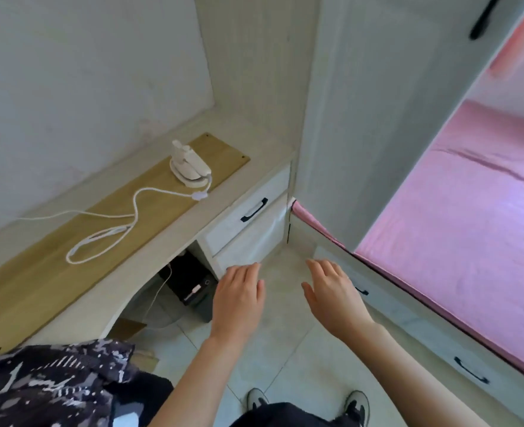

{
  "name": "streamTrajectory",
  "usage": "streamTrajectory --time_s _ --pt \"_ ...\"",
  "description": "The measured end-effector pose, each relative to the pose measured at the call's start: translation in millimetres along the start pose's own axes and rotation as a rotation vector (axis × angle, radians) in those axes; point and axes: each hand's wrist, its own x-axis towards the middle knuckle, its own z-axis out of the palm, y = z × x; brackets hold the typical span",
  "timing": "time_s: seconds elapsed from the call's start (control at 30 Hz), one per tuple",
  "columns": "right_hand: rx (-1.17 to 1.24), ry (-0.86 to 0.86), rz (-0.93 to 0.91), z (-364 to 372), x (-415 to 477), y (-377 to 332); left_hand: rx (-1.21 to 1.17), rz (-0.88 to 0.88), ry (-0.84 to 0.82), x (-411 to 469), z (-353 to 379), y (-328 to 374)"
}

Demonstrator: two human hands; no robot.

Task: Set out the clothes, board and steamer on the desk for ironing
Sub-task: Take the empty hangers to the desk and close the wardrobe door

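The steamer sits on the board, which lies on the desk, beyond and left of the fingers of the left hand; the drawers stand just past those fingers; the clothes lie behind them, leftward; the bed lies right of the fingers of the right hand.

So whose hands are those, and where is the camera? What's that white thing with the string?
The camera sits on a person's head and looks down, so you see that person's own arms. The left hand and the right hand are open and hold nothing. On the desk lies a wooden board. The white thing on it is a steamer for clothes, and the string is its cord. Dark patterned clothes lie at the bottom left. The pink thing is a bed.
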Motion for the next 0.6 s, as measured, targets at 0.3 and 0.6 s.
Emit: streamTrajectory --time_s 0.3,0.6 --pt "0.0 0.027 0.194 -33 -78 152 -0.08 0.188 -0.099 21 69 168" --pt "-0.021 0.037 0.242 -61 -121 289 -0.095 0.248 -0.134 36 134 315"
